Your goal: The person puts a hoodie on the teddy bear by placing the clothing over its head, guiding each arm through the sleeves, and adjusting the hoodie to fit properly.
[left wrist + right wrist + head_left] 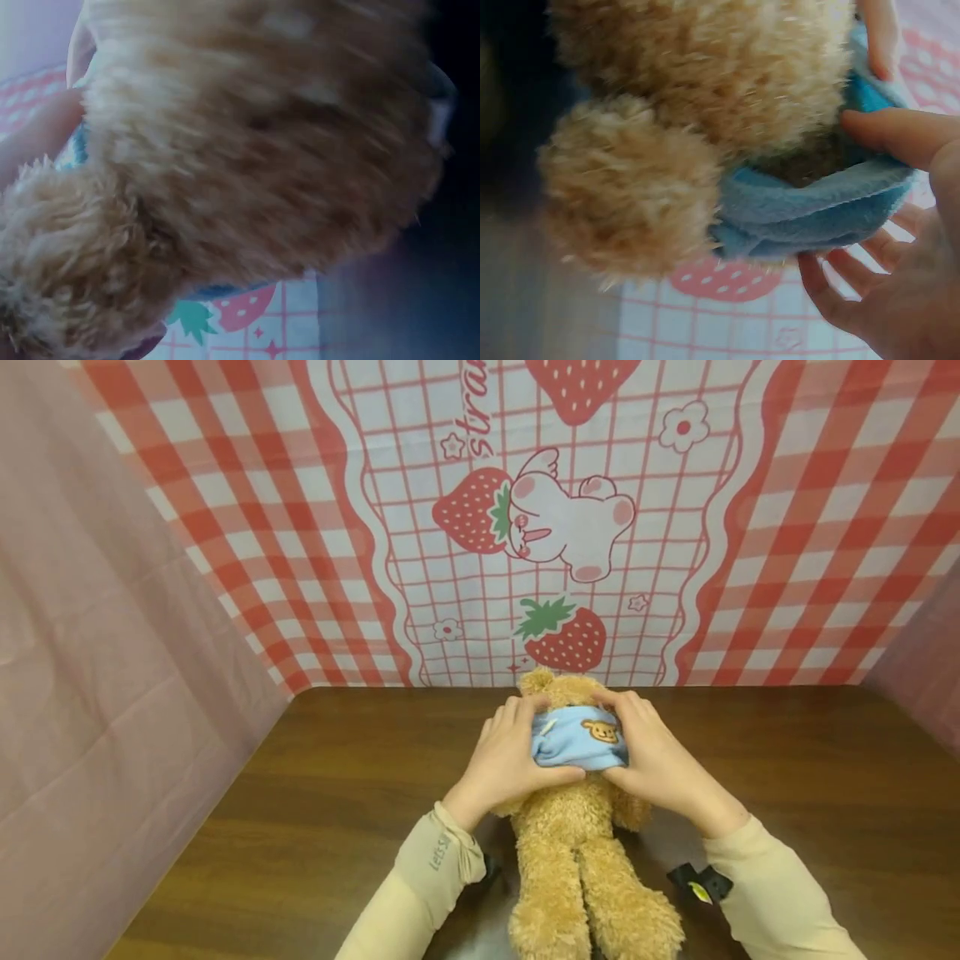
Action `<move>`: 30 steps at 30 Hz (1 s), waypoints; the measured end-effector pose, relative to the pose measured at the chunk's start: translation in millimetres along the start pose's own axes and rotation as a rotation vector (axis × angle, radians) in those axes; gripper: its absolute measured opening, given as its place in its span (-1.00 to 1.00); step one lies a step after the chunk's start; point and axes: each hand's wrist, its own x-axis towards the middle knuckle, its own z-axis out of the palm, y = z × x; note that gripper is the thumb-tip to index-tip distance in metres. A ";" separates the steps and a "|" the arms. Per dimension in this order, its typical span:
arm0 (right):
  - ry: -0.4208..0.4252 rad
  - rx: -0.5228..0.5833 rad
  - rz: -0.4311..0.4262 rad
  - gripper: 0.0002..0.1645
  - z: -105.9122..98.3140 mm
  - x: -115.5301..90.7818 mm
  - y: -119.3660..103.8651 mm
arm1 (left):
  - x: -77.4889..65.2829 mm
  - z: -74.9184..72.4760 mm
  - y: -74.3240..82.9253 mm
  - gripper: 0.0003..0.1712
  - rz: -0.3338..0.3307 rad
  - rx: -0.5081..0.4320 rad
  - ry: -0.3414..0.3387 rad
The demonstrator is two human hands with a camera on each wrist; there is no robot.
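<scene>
My left hand (504, 752) and right hand (660, 762), part-curled, grip the light-blue fabric garment (572, 745) at the head of the fuzzy tan plush bear (566, 818), over the dark-brown wooden table (300, 793). Red-and-white strawberry-print cloth (795, 527) behind; bear's face mostly hidden, left-wrist view blurred.

Blue cloth (821, 199) in right grip (922, 292)

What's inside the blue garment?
The teddy bear, partly: one ear and the top of its head emerge above the blue garment; the part underneath is covered, unseen.
</scene>
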 end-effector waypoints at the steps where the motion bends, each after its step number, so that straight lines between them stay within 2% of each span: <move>1: -0.012 0.032 0.021 -0.04 1.1 -0.2 2.7 | -0.6 1.1 -0.3 0.00 0.029 0.072 0.011; 3: -0.035 0.082 0.068 -0.04 4.0 -0.6 6.4 | -1.8 2.1 -1.1 -0.08 0.056 0.162 0.036; 6: -0.030 0.099 0.119 -0.09 9.1 -0.7 8.8 | -2.9 2.4 -0.5 -0.22 0.064 0.201 0.073; 13: -0.004 -0.026 0.092 -0.42 17.7 -0.2 1.0 | -0.5 3.3 6.7 -0.41 0.153 0.345 0.153; 18: 0.047 -0.055 0.102 -0.62 22.2 1.2 -10.7 | 0.3 4.7 6.8 -0.50 0.204 0.358 0.206; 23: 0.139 -0.058 0.109 -0.72 31.3 0.6 -14.7 | -0.2 7.4 5.5 -0.64 0.265 0.378 0.247; 27: 0.189 -0.041 0.077 -0.69 37.8 -0.9 -12.3 | -1.6 7.3 4.0 -0.70 0.275 0.379 0.232; 30: 0.163 -0.002 0.052 -0.70 37.9 -1.4 -9.5 | -2.0 4.2 1.9 -0.74 0.242 0.334 0.161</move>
